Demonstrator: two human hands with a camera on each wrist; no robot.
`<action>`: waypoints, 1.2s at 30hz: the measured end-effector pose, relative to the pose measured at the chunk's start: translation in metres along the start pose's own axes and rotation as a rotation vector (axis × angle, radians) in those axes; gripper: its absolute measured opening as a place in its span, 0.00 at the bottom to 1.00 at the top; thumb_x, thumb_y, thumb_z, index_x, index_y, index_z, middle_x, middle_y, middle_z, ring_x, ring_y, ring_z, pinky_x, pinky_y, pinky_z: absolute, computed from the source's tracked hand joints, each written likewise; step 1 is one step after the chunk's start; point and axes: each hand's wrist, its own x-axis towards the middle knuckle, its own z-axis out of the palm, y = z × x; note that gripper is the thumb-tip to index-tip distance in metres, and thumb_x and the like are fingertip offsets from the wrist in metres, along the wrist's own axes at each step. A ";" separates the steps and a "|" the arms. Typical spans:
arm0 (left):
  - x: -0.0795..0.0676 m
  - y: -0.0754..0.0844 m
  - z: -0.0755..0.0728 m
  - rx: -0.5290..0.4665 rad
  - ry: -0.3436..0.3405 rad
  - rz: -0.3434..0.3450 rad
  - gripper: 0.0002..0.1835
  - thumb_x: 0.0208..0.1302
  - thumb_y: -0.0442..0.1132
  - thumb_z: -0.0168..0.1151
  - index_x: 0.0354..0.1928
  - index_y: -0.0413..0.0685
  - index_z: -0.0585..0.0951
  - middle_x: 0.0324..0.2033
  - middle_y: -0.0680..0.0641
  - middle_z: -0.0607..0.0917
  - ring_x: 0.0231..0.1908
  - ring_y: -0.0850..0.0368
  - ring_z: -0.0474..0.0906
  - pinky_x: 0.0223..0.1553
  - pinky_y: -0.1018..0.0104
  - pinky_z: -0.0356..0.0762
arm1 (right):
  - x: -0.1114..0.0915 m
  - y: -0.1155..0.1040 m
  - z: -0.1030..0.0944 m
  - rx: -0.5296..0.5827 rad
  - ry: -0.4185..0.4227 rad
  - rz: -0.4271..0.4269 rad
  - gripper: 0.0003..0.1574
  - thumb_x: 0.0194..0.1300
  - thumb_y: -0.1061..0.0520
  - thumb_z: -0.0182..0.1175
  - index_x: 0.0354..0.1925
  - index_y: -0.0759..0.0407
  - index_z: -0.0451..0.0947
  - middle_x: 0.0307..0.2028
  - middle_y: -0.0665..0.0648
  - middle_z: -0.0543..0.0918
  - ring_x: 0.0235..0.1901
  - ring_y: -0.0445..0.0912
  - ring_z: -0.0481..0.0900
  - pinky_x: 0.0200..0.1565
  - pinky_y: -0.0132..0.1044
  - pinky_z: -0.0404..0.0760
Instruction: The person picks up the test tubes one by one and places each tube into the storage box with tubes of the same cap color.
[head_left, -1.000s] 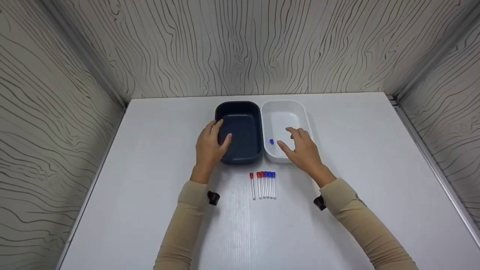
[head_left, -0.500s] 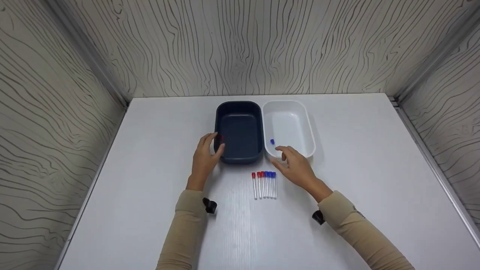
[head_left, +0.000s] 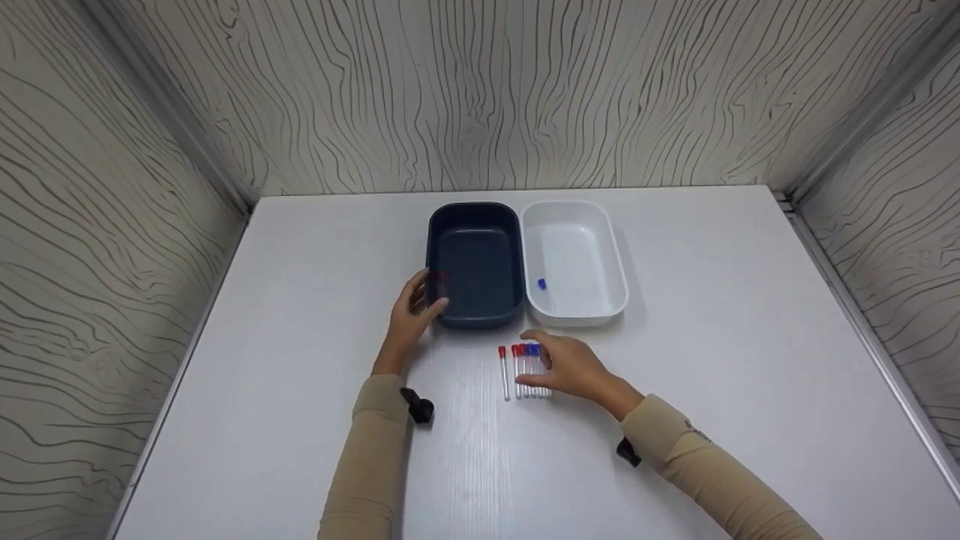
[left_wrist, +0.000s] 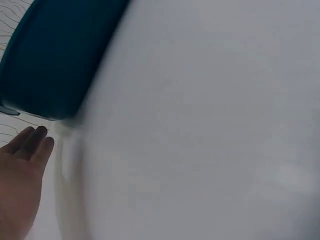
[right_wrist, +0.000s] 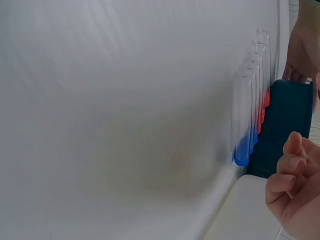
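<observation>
Line-patterned walls stood around my white table, with the dark tray beside the white tray.
My left hand was loose at the dark tray's rim. My right hand was spread, pinching nothing, blue-capped tubes between thumb and forefinger, red-capped tubes by the tips. I judged this the reach for a tube; the next move called for a pinch.

L grip & R grip w/ thumbs spread, arms fwd.
</observation>
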 end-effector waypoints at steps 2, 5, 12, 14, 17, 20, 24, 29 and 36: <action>-0.001 0.005 0.000 -0.004 -0.037 -0.016 0.39 0.57 0.42 0.64 0.69 0.51 0.59 0.68 0.40 0.62 0.69 0.42 0.58 0.70 0.49 0.57 | 0.000 -0.002 0.003 -0.024 -0.047 -0.006 0.46 0.41 0.32 0.69 0.56 0.48 0.70 0.18 0.45 0.67 0.21 0.37 0.62 0.25 0.27 0.60; -0.002 0.008 0.000 0.014 -0.076 -0.036 0.40 0.58 0.42 0.64 0.70 0.52 0.56 0.70 0.40 0.59 0.70 0.42 0.55 0.71 0.49 0.55 | 0.002 -0.005 0.007 -0.042 -0.088 -0.017 0.50 0.37 0.30 0.70 0.57 0.46 0.69 0.19 0.44 0.65 0.21 0.37 0.61 0.25 0.27 0.59; 0.000 0.004 -0.004 -0.032 -0.100 -0.122 0.42 0.55 0.44 0.66 0.70 0.64 0.56 0.71 0.46 0.56 0.72 0.48 0.52 0.72 0.54 0.52 | 0.010 -0.011 0.011 -0.065 -0.131 -0.018 0.59 0.31 0.32 0.73 0.61 0.47 0.66 0.18 0.50 0.75 0.22 0.39 0.64 0.27 0.32 0.67; 0.000 0.003 -0.005 -0.041 -0.105 -0.115 0.42 0.54 0.44 0.67 0.69 0.64 0.56 0.71 0.46 0.57 0.71 0.48 0.53 0.72 0.54 0.52 | 0.013 -0.012 0.012 -0.068 -0.154 0.002 0.61 0.29 0.33 0.75 0.62 0.48 0.65 0.24 0.54 0.81 0.26 0.42 0.71 0.32 0.37 0.73; 0.000 0.002 -0.006 -0.043 -0.114 -0.098 0.43 0.54 0.43 0.68 0.69 0.63 0.57 0.71 0.45 0.57 0.71 0.47 0.54 0.73 0.54 0.52 | 0.016 -0.015 0.014 -0.076 -0.173 0.013 0.62 0.27 0.34 0.76 0.61 0.49 0.66 0.33 0.58 0.84 0.33 0.48 0.78 0.39 0.44 0.77; 0.000 0.002 -0.006 -0.038 -0.117 -0.105 0.43 0.53 0.43 0.68 0.69 0.64 0.57 0.70 0.45 0.58 0.71 0.48 0.54 0.73 0.55 0.51 | 0.017 -0.016 0.017 -0.089 -0.166 0.005 0.61 0.25 0.35 0.77 0.60 0.50 0.67 0.36 0.58 0.85 0.35 0.51 0.80 0.40 0.45 0.78; 0.001 0.001 -0.006 -0.033 -0.113 -0.119 0.43 0.52 0.43 0.68 0.69 0.65 0.57 0.70 0.45 0.59 0.71 0.48 0.54 0.73 0.55 0.52 | 0.018 -0.016 0.022 -0.103 -0.149 -0.008 0.59 0.25 0.36 0.77 0.58 0.50 0.69 0.38 0.57 0.85 0.37 0.52 0.81 0.40 0.45 0.78; 0.002 0.001 -0.006 -0.023 -0.106 -0.125 0.43 0.52 0.43 0.69 0.69 0.64 0.57 0.70 0.45 0.58 0.71 0.49 0.53 0.73 0.56 0.52 | 0.020 -0.016 0.024 -0.096 -0.157 0.007 0.57 0.27 0.37 0.77 0.57 0.50 0.69 0.42 0.57 0.85 0.40 0.53 0.81 0.43 0.47 0.78; 0.001 0.000 -0.005 -0.039 -0.117 -0.150 0.43 0.53 0.44 0.68 0.69 0.67 0.56 0.71 0.46 0.56 0.72 0.50 0.50 0.73 0.57 0.50 | 0.021 -0.018 0.024 -0.101 -0.164 0.008 0.56 0.26 0.36 0.76 0.57 0.48 0.69 0.34 0.55 0.85 0.34 0.50 0.79 0.37 0.44 0.77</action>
